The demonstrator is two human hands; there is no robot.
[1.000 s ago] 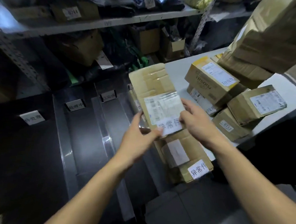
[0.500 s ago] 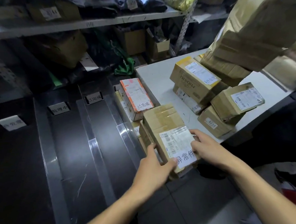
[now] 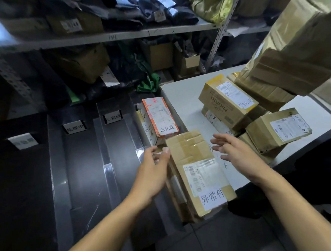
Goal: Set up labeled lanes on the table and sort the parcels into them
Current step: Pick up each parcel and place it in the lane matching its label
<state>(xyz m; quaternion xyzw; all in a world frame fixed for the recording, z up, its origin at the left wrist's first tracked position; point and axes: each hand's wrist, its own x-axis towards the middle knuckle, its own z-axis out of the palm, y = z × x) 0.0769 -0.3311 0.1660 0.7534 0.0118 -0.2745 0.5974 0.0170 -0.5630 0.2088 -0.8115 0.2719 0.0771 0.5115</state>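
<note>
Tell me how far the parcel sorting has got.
Done: lane labels are up, and the parcel tagged 异常件 lies on a stack in the rightmost lane, behind it the orange-edged 已完成 parcel. In hand: nothing; left hand and right hand are open beside it. Left: several parcels, including the 待处理 box, sit on the white table.

Brown parcel [image 3: 198, 172] labelled 异常件 lying atop a stack beside the white table [image 3: 183, 101]. Left hand [image 3: 154, 169] and right hand [image 3: 238, 157] open, flanking it, fingers spread, holding nothing.

leftmost lane label [image 3: 23, 141] blurred, unreadable
</note>
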